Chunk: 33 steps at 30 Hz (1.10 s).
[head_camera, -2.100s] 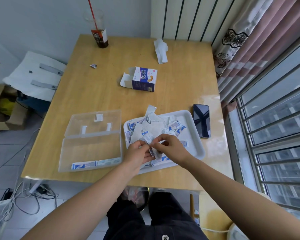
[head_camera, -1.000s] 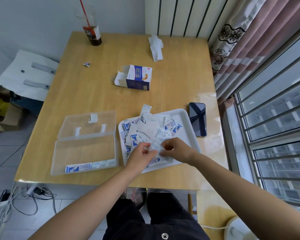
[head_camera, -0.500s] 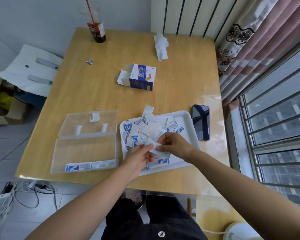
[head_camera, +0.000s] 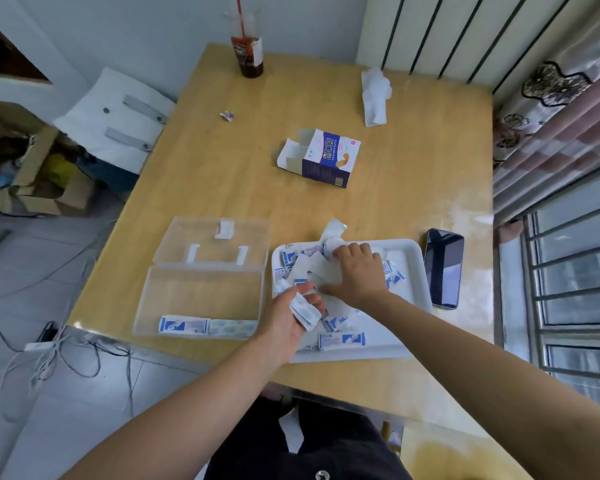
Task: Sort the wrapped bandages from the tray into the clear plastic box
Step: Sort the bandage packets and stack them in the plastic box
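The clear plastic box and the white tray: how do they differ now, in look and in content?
The clear plastic box is see-through with an open lid lying flat behind it; the white tray is opaque and has no lid. The box holds only a few wrapped bandages in a row along its near wall; the tray holds a loose pile. Both sit side by side on the wooden table.

Left hand point(head_camera: 284, 322) grips wrapped bandages point(head_camera: 305, 311); right hand point(head_camera: 359, 271) lies palm-down, thumb spread.
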### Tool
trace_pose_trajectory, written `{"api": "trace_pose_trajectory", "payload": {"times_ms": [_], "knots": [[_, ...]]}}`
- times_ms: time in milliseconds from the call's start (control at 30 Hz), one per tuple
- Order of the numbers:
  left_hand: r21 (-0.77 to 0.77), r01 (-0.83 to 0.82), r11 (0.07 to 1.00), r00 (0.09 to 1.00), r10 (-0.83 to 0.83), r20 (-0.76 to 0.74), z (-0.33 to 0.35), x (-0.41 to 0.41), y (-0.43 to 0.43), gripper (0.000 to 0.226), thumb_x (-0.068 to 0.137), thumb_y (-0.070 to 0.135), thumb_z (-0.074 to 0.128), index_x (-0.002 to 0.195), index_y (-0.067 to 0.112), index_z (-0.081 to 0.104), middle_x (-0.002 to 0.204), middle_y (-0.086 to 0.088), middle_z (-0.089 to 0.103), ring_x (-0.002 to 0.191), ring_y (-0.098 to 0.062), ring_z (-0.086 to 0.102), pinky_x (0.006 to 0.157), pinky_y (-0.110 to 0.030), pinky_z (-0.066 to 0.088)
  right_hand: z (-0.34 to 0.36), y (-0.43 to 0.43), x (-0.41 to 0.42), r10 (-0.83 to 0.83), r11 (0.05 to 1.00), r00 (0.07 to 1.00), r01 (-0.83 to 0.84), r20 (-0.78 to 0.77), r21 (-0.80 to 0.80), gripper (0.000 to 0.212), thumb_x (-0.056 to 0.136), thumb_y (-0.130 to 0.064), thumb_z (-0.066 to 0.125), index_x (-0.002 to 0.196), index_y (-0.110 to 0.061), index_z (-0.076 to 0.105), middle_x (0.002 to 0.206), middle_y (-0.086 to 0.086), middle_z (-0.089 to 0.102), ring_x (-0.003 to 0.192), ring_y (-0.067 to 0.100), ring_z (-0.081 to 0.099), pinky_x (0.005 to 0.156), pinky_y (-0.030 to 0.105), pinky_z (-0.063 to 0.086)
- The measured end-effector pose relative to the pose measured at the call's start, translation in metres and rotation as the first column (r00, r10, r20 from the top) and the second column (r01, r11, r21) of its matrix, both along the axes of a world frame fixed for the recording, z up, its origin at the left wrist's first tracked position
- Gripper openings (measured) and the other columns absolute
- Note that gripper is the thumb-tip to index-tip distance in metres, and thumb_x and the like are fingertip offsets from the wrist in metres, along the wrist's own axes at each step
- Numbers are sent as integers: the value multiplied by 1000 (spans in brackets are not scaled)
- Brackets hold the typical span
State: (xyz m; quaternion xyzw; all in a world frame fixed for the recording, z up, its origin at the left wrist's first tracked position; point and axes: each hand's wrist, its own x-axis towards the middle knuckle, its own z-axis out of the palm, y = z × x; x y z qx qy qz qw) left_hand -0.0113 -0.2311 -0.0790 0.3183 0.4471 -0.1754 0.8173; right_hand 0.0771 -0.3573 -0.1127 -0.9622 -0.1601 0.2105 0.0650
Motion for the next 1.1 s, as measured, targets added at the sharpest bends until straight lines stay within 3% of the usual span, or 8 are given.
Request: {"api": "trace_pose_trajectory", "payload": {"times_ms": [67,167,367,500,700,833,967,1100], "knots": [[-30,-11,999,999,9,-45,-2,-1,3,15,97,11,45,92,7,59,83,-7,59,76,-20,63,55,-23,54,-4,2,1,28,997,1000,-27,13,-75,67,78,-60,64,125,-16,46,124,5,49,118,26,40,95,36,32],[-57,-24,998,996,19,-90,-7,-3,9,20,98,11,43,90,6,61,79,-5,58,74,-20,64,47,-20,52,-5,1,5,-11,1000,999,12,30,-16,54,79,-52,67,117,-17,51,119,6,51,113,26,43,92,35,34],[5,33,999,996,-33,-82,-10,1,13,8,92,9,51,89,8,58,66,-7,60,65,-22,56,71,-29,45,-6,-5,7,-100,979,970,136,-222,150,43,82,-33,72,115,-14,51,108,4,62,98,26,59,80,33,45],[30,58,998,996,-56,-72,-7,4,13,10,94,8,47,92,6,57,70,-11,58,67,-25,54,71,-33,47,-7,-12,8,-158,944,938,235,-310,230,19,83,-24,69,95,-11,60,87,2,58,80,20,52,61,27,37],[81,87,993,995,-82,-63,-7,10,5,16,96,7,43,92,4,58,73,-12,60,69,-25,54,72,-34,47,18,-29,7,-382,748,869,490,-314,447,12,82,-16,60,77,-9,52,66,-1,50,64,19,47,56,29,39],[73,145,987,989,-147,19,-1,15,-12,23,99,14,45,108,4,64,101,-13,69,91,-25,65,84,-34,52,42,-18,-27,-290,745,921,388,-259,543,14,78,-12,63,73,-14,49,65,-3,54,57,11,46,52,24,38],[69,136,988,986,-141,83,12,16,-26,28,99,14,39,96,8,67,88,-6,71,89,-17,65,80,-30,50,37,-8,-52,-184,792,973,230,-140,565,20,76,-16,67,71,-16,47,72,-7,49,64,7,46,57,15,34],[-57,125,990,987,-118,113,14,8,-22,44,99,41,36,121,8,55,107,-9,63,105,-23,58,97,-34,44,31,-19,-59,-214,737,959,284,-187,614,23,72,-24,78,85,-14,60,87,-1,54,73,10,54,67,17,45]]}}
